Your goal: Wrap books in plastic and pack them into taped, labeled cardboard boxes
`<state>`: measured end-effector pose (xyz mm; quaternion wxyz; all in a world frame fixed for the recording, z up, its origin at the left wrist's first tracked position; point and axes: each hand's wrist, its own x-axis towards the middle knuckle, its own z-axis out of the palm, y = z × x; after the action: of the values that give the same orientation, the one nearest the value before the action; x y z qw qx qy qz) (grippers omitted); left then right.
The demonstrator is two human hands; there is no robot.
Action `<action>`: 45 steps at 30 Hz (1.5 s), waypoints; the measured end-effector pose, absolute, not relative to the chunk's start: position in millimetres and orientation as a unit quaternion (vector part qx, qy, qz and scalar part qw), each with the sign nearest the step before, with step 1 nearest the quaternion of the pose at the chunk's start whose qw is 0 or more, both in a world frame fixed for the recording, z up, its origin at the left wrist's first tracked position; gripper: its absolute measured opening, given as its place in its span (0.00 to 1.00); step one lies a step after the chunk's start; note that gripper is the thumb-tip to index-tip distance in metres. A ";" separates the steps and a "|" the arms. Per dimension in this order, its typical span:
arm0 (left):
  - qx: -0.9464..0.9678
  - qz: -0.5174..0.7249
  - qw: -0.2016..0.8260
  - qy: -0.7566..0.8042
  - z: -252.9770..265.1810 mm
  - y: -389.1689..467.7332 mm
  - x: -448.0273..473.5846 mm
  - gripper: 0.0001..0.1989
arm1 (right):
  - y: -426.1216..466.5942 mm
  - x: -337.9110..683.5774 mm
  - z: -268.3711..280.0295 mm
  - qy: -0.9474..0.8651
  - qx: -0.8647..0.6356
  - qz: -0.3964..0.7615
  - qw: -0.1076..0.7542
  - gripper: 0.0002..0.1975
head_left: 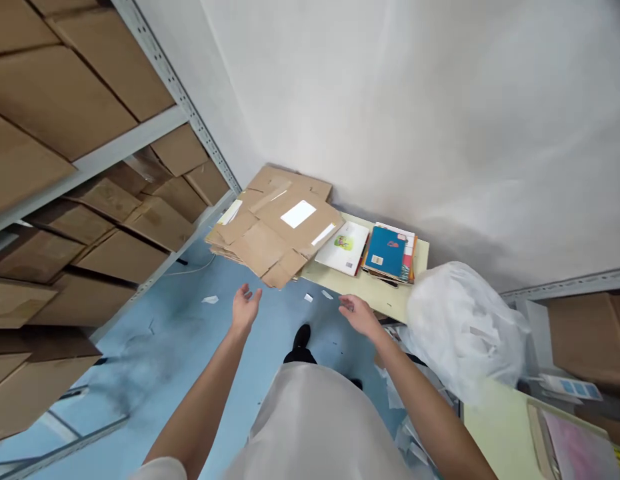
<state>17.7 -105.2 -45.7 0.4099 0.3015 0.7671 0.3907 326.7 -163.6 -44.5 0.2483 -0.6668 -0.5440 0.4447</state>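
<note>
My left hand (247, 308) is held out over the blue floor, fingers apart and nothing in it, just in front of a stack of flattened cardboard boxes (273, 227). White labels show on the top sheets of that stack. My right hand (359, 313), also with nothing in it and its fingers spread, hovers by the front edge of a pale yellow table (390, 303). Behind it on the table lie a white book (344, 247) and a pile of books topped by a blue one (385, 251). Neither hand appears to touch anything.
A metal shelf (130, 150) packed with cardboard boxes (55, 100) rises on the left. On the right stands a bulging white plastic bag (465, 327), with paper scraps below it. Another pale surface (505, 420) lies at lower right. Paper bits (210, 299) litter the floor.
</note>
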 end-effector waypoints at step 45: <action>0.646 0.382 0.519 0.410 35.5 12.5 27.5 0.33 | -240.3 404.0 76.6 -0.244 -0.668 0.239 0.661 0.21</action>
<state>27.5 12.5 35.5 0.5189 0.6456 0.4099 0.3820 404.0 -240.3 76.6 0.6612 -0.6681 -0.2439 0.2387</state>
